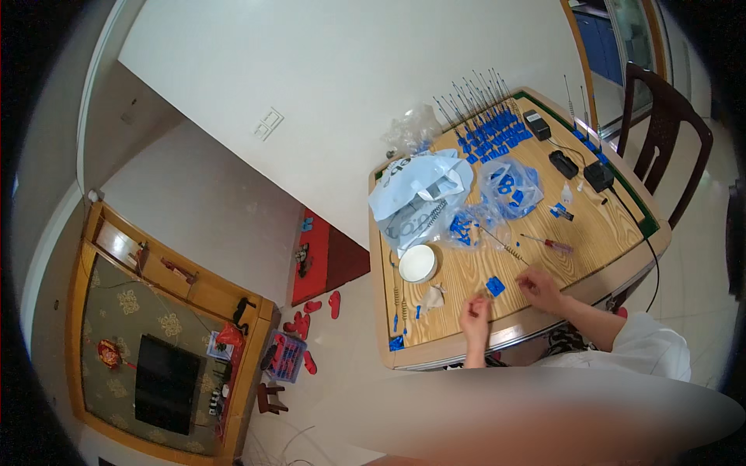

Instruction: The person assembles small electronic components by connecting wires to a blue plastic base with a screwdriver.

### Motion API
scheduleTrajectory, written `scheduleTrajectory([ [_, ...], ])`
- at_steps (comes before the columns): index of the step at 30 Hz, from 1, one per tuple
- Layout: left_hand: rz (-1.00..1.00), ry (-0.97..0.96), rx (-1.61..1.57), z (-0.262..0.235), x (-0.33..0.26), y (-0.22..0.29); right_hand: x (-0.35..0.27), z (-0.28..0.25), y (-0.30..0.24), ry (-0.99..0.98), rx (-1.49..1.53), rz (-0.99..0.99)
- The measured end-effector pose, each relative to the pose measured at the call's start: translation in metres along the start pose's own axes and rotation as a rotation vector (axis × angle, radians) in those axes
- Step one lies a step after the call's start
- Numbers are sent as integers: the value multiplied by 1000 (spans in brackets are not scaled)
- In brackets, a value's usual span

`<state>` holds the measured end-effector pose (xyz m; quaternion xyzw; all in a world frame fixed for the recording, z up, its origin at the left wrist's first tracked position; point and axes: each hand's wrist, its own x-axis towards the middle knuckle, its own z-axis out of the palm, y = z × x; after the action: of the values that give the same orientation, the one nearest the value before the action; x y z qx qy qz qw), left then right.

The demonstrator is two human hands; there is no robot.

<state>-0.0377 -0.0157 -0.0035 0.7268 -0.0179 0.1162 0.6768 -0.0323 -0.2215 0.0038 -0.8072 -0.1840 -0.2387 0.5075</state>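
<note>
- Hands sit close together at the near edge of the wooden table (pixel 590 233); the left hand (pixel 475 317) has its fingers curled in, perhaps pinching something too small to make out.
- Right hand (pixel 539 289) hovers with fingers loosely bent; whether it holds anything, I cannot tell.
- Small blue part (pixel 495 286) lies between the two hands, just beyond the left hand's fingertips, a little nearer that hand.
- Red-handled screwdriver (pixel 549 244) lies farther out beyond the right hand, its long axis running left to right.
</note>
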Motion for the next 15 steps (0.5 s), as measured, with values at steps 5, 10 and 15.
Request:
scheduleTrajectory([
  [5, -172, -187, -482, 23, -17, -19, -5, 4, -28, -195, 124, -139],
  [10, -315, -198, -628, 21, -10, -28, -5, 3, -32, -257, 174, -55],
  [15, -332, -216, -608, 23, -8, -28, -5, 10, -17, -203, 150, -18],
])
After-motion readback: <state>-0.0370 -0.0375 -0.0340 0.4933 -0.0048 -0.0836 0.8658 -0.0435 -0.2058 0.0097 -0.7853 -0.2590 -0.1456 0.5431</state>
